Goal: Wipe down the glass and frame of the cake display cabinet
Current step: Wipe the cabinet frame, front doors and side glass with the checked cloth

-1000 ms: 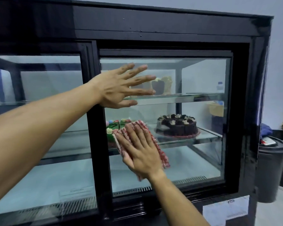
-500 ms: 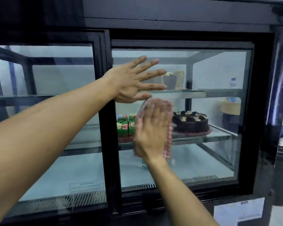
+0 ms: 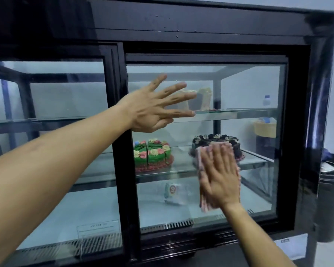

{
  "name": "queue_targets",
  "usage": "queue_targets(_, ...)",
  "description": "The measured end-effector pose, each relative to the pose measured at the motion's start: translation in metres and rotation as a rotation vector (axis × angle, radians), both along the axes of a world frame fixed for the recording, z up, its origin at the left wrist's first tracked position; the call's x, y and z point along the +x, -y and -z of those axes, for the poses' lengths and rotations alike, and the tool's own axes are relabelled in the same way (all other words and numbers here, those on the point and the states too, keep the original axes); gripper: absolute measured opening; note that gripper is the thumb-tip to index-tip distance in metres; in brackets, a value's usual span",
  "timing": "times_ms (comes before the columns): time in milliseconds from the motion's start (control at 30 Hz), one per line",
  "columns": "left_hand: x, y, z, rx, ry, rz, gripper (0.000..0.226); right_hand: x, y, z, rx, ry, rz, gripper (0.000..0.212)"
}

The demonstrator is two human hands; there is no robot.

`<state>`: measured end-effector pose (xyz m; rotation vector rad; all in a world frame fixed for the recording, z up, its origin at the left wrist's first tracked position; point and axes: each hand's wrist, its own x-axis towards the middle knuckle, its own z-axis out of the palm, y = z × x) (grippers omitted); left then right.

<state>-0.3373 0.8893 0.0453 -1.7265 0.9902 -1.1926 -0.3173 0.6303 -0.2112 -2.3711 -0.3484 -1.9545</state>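
**Cloth flat on the right pane, unwiped glass lies up and to the right**

I take the chocolate cake [image 3: 218,144] on the middle shelf as my landmark. My right hand [image 3: 219,179] sits just in front of and below it, fingers straight and pointing up, palm pressing the pink checked cloth [image 3: 200,170] flat against the glass of the right sliding pane [image 3: 249,89]. Nothing is clenched; the cloth is held only by pressure between palm and glass. My left hand [image 3: 156,106] is up and to the left of the cake, fingers spread and straight, apparently bracing on the same pane beside the central black upright [image 3: 123,132].

The cloth's long axis runs vertically, in line with my fingers. From it, the largest stretch of this pane lies above the cake and out toward the black frame [image 3: 301,132] at the cake's right. I judge the right hand is the nearer one for both, and a sideways or upward sweep would cover a broad band. The left pane [image 3: 66,97], far left of the cake, and the top frame rail look not yet reached. The cloth could slip from under the palm if pressure eases.
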Motion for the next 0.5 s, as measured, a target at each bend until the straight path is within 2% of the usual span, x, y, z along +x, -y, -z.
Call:
queue_targets(100, 0.0, 0.002, 0.007, -0.077, 0.0, -0.006, 0.059, 0.008, 0.08, -0.008, 0.766, -0.027, 0.06, 0.065)
queue_targets(133, 0.002, 0.003, 0.01, -0.096, 0.014, -0.028, 0.059, 0.009, 0.083, -0.003, 0.929, -0.02, 0.099, 0.064)
queue_targets(200, 0.004, 0.006, 0.013, -0.114, 0.013, -0.044, 0.06, 0.008, 0.043, 0.011, 1.015, 0.001, 0.126, 0.063)
queue_targets(267, 0.002, 0.006, 0.013, -0.122, 0.009, -0.047, 0.061, -0.003, -0.033, 0.023, 0.899, -0.015, 0.056, 0.065)
queue_targets(300, 0.0, 0.005, 0.012, -0.124, 0.003, -0.047, 0.062, -0.01, -0.076, 0.03, 0.759, -0.041, -0.003, 0.067)
queue_targets(367, 0.001, 0.006, 0.012, -0.129, -0.01, -0.044, 0.062, -0.025, -0.152, 0.047, 0.339, -0.105, -0.094, 0.069)
queue_targets(433, 0.002, 0.006, 0.014, -0.125, 0.005, -0.051, 0.063, -0.025, -0.175, 0.051, -0.01, -0.1, -0.142, 0.069)
queue_targets(500, 0.002, 0.006, 0.014, -0.121, 0.014, -0.053, 0.063, -0.016, -0.152, 0.041, -0.184, -0.024, -0.163, 0.068)
